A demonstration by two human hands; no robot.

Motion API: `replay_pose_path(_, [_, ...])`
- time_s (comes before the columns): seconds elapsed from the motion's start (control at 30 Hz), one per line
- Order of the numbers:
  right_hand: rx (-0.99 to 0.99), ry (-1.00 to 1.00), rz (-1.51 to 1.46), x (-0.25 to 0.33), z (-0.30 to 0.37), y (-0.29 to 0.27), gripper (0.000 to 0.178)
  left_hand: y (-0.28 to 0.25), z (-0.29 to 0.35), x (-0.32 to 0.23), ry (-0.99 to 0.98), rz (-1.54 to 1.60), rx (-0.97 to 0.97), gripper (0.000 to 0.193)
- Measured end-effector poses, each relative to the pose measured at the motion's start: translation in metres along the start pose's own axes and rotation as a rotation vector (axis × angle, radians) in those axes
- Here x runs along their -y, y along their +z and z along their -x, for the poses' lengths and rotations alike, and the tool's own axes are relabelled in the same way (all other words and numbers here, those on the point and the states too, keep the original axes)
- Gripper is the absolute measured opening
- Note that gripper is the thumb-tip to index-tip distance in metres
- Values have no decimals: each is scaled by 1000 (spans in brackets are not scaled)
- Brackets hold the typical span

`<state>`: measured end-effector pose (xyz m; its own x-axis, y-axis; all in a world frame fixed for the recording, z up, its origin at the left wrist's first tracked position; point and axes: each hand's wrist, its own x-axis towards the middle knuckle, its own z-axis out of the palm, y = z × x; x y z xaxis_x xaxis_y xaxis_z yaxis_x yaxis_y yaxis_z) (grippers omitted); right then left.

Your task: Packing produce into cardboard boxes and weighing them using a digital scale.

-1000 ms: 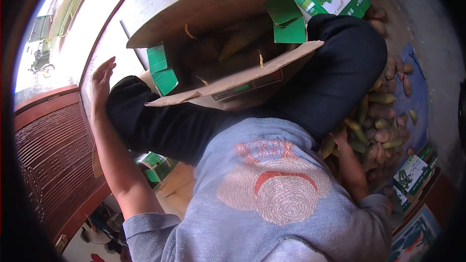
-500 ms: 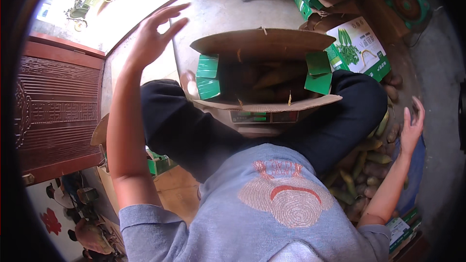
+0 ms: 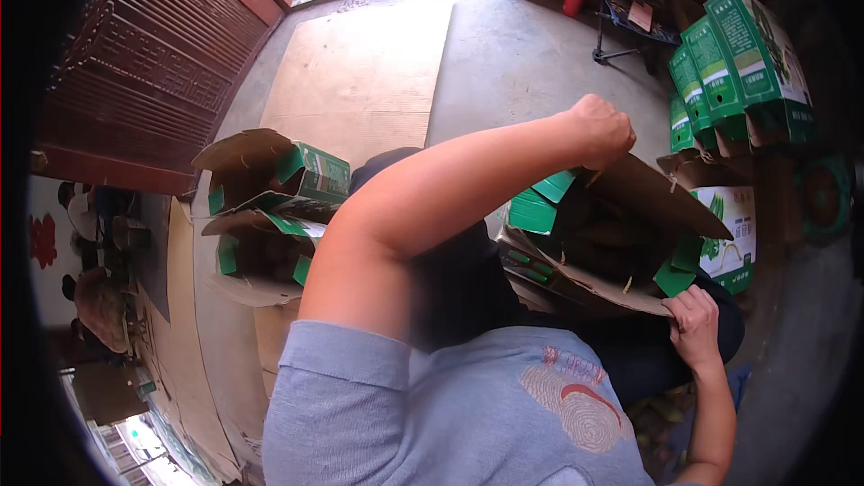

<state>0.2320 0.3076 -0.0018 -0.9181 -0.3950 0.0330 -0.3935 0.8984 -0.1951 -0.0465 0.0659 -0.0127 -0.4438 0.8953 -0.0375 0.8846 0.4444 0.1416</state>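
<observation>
The left hand (image 3: 605, 132), arm stretched across the body, is clenched on the left end of the far flap (image 3: 677, 198) of an open box. The right hand (image 3: 695, 328) pinches the right corner of the near flap (image 3: 621, 295). The box (image 3: 537, 209) sits before the person's legs, its dark contents hard to make out, with a scale (image 3: 529, 263) just under its left end. Two more open boxes (image 3: 326, 178) stand to the left. Beyond, a cardboard sheet (image 3: 360, 72) lies on the floor (image 3: 490, 63); green cartons (image 3: 754, 67) stand far right.
</observation>
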Motion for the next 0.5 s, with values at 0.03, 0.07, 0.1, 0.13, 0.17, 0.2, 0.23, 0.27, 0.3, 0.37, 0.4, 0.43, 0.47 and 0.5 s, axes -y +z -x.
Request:
replay_pose_path(0.03, [-14, 7, 16, 0, -6, 2, 22, 1, -1, 6, 46, -11, 11, 15])
replay_pose_path(0.07, [-8, -18, 17, -1, -12, 1, 22, -1, -2, 11, 95, -22, 25, 16])
replay_pose_path(0.1, [7, 6, 13, -1, -19, -2, 22, 2, 0, 17, 66, -18, 24, 16])
replay_pose_path(0.13, [23, 30, 7, 1, -30, -6, 21, 5, 2, 22, 84, -20, -13, 16])
replay_pose_path(0.17, [31, 37, 25, 9, -45, -16, 20, 5, 5, 32, 111, -25, -51, 17])
replay_pose_path(0.2, [46, 47, 53, 10, -57, -24, 19, 0, 11, 46, 88, -23, -52, 17])
replay_pose_path(0.23, [49, 31, 76, 15, -74, -33, 18, -4, 16, 60, 66, -46, -55, 17])
replay_pose_path(0.27, [45, 20, 97, 22, -92, -42, 17, -11, 22, 74, 50, -75, -55, 17])
replay_pose_path(0.3, [37, -13, 118, 28, -111, -50, 17, -16, 31, 89, 39, -68, -76, 17])
replay_pose_path(0.37, [42, -83, 186, 41, -149, -63, 18, -30, 52, 118, -2, -83, -78, 18])
replay_pose_path(0.4, [24, -111, 208, 49, -168, -66, 18, -39, 65, 131, -29, -101, -84, 20])
replay_pose_path(0.43, [4, -147, 215, 58, -190, -71, 18, -47, 79, 150, -66, -127, -104, 23])
replay_pose_path(0.47, [-13, -186, 211, 64, -213, -70, 18, -54, 97, 168, -107, -149, -113, 27])
replay_pose_path(0.5, [-44, -254, 204, 72, -237, -65, 18, -61, 116, 183, -180, -167, -102, 29])
